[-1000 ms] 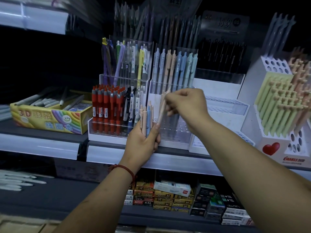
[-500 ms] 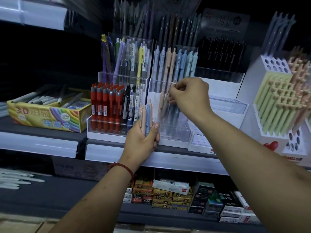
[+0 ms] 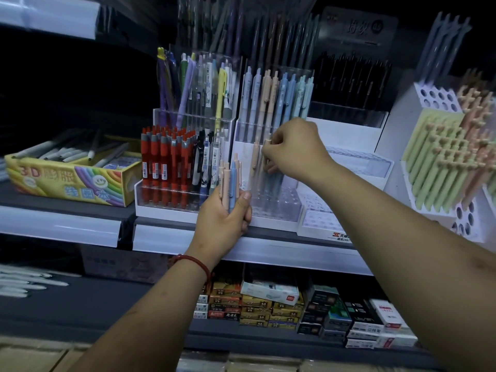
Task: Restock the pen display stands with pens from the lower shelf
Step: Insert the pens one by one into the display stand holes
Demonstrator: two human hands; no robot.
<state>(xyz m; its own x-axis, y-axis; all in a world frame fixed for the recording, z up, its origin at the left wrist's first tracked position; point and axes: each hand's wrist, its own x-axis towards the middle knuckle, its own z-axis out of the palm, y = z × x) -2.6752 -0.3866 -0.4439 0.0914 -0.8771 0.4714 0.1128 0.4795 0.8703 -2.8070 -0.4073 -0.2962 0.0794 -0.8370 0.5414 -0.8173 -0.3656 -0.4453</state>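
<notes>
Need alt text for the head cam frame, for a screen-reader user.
A person's right hand pinches a peach pen at a clear display stand on a shop shelf, while the left hand grips a bundle of pastel pens just in front of it. Red pens fill the neighbouring stand to the left; small boxes sit on the shelf below.

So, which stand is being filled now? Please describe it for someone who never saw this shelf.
On the lit middle shelf stands a row of pen displays. Take the clear tiered stand just right of the red-pen stand. Only it holds pastel blue and peach pens at the back, with its front tier almost empty.
</notes>
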